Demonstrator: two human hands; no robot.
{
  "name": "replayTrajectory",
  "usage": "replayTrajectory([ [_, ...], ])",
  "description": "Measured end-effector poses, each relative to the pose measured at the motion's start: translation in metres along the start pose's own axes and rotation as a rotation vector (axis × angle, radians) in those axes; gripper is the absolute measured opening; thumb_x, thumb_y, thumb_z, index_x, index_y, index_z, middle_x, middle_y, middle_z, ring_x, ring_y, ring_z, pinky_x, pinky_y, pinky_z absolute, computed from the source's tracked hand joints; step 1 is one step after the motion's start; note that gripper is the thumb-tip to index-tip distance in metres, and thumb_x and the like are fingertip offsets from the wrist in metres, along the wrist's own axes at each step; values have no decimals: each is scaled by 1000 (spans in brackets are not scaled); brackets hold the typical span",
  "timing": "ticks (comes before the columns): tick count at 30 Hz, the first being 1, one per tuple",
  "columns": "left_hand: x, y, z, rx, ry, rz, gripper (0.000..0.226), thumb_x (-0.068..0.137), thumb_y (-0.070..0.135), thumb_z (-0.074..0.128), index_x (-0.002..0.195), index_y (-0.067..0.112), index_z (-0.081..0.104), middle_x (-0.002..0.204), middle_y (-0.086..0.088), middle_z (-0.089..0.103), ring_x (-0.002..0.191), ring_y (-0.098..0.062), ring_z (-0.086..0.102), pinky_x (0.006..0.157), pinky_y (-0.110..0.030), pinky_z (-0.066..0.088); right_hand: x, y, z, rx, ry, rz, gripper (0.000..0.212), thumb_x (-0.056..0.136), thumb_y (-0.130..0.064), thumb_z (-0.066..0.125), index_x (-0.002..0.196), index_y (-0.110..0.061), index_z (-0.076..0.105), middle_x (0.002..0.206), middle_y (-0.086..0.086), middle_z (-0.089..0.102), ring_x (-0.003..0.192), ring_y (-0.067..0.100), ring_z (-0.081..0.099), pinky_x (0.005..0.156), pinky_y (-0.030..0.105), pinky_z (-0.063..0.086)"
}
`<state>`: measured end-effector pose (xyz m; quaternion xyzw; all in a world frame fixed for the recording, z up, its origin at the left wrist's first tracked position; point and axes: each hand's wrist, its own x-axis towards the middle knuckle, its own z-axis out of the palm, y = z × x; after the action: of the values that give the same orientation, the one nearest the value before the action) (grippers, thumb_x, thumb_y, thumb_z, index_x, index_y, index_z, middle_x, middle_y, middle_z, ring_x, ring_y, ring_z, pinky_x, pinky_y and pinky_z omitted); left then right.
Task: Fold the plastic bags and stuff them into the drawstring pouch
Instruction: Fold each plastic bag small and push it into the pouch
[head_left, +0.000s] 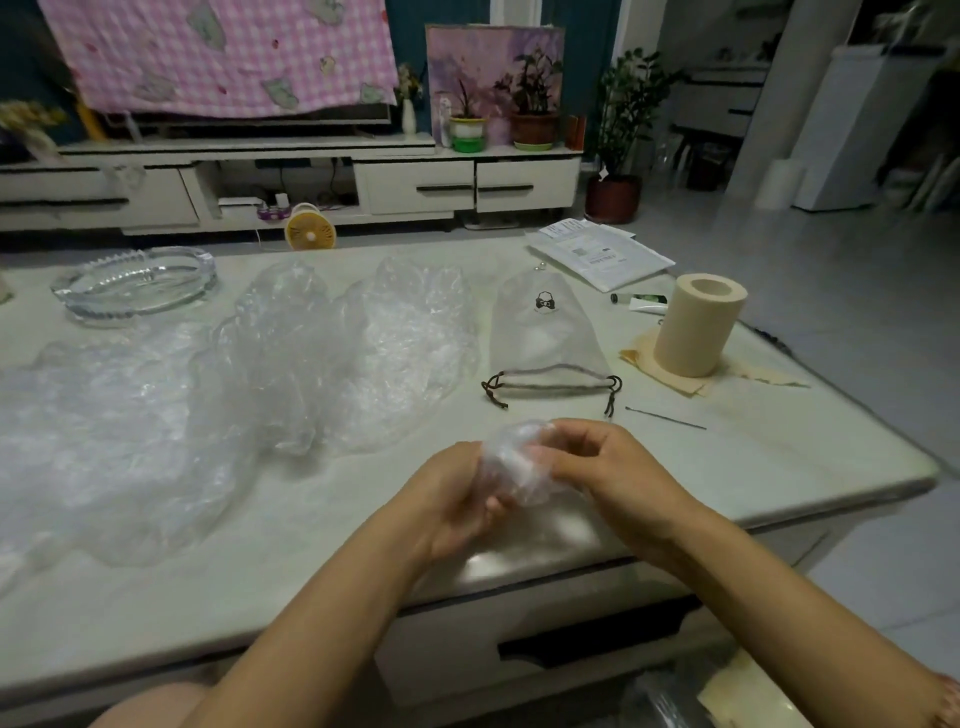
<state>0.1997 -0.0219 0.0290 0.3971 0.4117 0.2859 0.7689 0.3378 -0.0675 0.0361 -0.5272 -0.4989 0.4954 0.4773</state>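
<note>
Both hands clamped on small wad of plastic bag (514, 467) above worktop (311, 545) front edge: left hand (457, 499) cups it, right hand (597, 462) pinches top. Folding step looks near done, fold itself hard to see. Pouch (545, 332) lies flat just beyond, mouth toward hands. Loose bags (332, 358) wait at left. Next: open pouch mouth, push wad in.
</note>
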Motion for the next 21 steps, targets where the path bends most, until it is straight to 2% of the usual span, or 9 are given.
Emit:
replayTrajectory([
  [1, -1, -1, 4, 50, 39, 78, 27, 96, 11, 41, 100, 6, 68, 69, -6, 64, 53, -13, 58, 42, -14, 42, 3, 1, -1, 26, 72, -5, 14, 82, -4, 66, 95, -6, 72, 94, 10, 73, 82, 15, 67, 76, 22, 54],
  [3, -2, -5, 9, 204, 130, 246, 42, 101, 35, 33, 100, 7, 65, 84, -9, 70, 72, -22, 68, 61, -26, 57, 7, 1, -5, 8, 178, -20, 9, 83, -5, 66, 88, -9, 72, 88, 9, 73, 78, 15, 65, 75, 24, 54],
  [6, -6, -5, 17, 370, 110, 352, 46, 87, 50, 48, 106, 9, 56, 100, -11, 66, 82, -23, 69, 75, -38, 59, 10, 2, -9, -108, 237, -66, 6, 85, -5, 64, 87, -5, 70, 81, 11, 68, 73, 11, 61, 70, 22, 52],
  [8, -2, -8, 19, 397, 130, 331, 44, 84, 39, 61, 111, 5, 53, 103, -15, 64, 75, -22, 68, 72, -40, 58, 9, 3, -9, -99, 238, -59, 13, 88, -6, 61, 91, 4, 67, 79, 11, 63, 65, 7, 58, 62, 17, 49],
  [10, 3, -9, 17, 415, 178, 349, 33, 88, 20, 63, 112, 0, 52, 102, -19, 64, 69, -22, 66, 65, -35, 57, 10, 2, -10, 39, 194, 11, 17, 91, -9, 57, 94, 5, 65, 80, 12, 62, 62, 7, 59, 58, 14, 49],
  [13, 10, -7, 16, 419, 227, 391, 17, 91, 4, 56, 107, -3, 56, 92, -15, 63, 62, -15, 62, 63, -30, 56, 13, -2, -15, 274, 194, 117, 9, 88, -7, 60, 94, -2, 63, 88, 13, 64, 75, 17, 64, 74, 28, 55],
  [15, 15, -4, 20, 394, 238, 434, 11, 91, 2, 55, 101, 0, 58, 85, -8, 62, 61, -10, 60, 63, -25, 55, 16, -1, -19, 272, 255, 143, 20, 82, -2, 66, 100, -5, 56, 99, 15, 63, 89, 24, 65, 87, 40, 53],
  [18, 24, -2, 29, 437, 220, 458, 10, 91, 3, 55, 98, 9, 58, 88, -9, 64, 68, -15, 61, 61, -24, 54, 18, -2, -24, 327, 293, 153, 36, 79, 7, 67, 108, -4, 49, 94, 13, 65, 77, 22, 66, 71, 32, 59],
  [21, 35, 1, 29, 561, 140, 460, 9, 93, 18, 56, 99, 12, 58, 92, -7, 65, 73, -16, 63, 69, -32, 57, 25, -4, -34, 277, 371, 141, 31, 80, 11, 63, 106, -4, 54, 89, 14, 64, 69, 18, 62, 53, 20, 55],
])
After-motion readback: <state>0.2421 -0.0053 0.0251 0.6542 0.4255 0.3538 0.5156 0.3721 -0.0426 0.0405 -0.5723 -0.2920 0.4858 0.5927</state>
